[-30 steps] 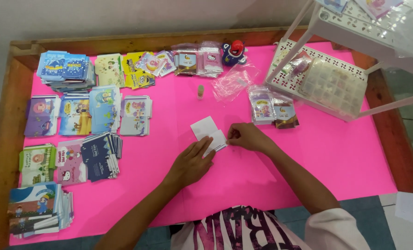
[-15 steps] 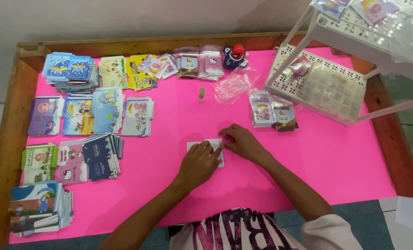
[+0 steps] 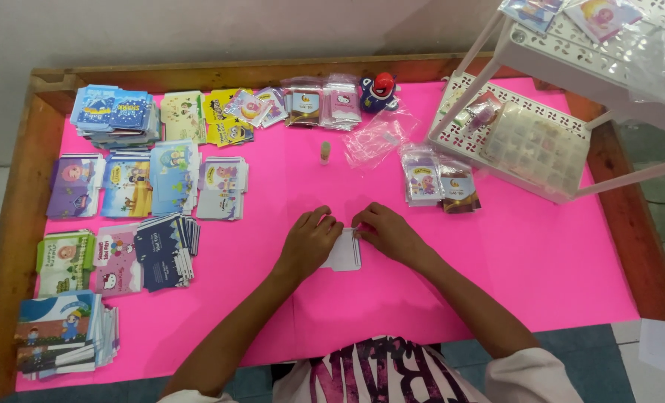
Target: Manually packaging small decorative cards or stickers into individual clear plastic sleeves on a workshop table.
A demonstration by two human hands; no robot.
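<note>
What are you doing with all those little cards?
A person presses a small white card flat on the pink table with both hands: the left hand on its left side, the right hand at its top right corner. Stacks of colourful cards lie to the left, and a white rack stands at the right.
</note>
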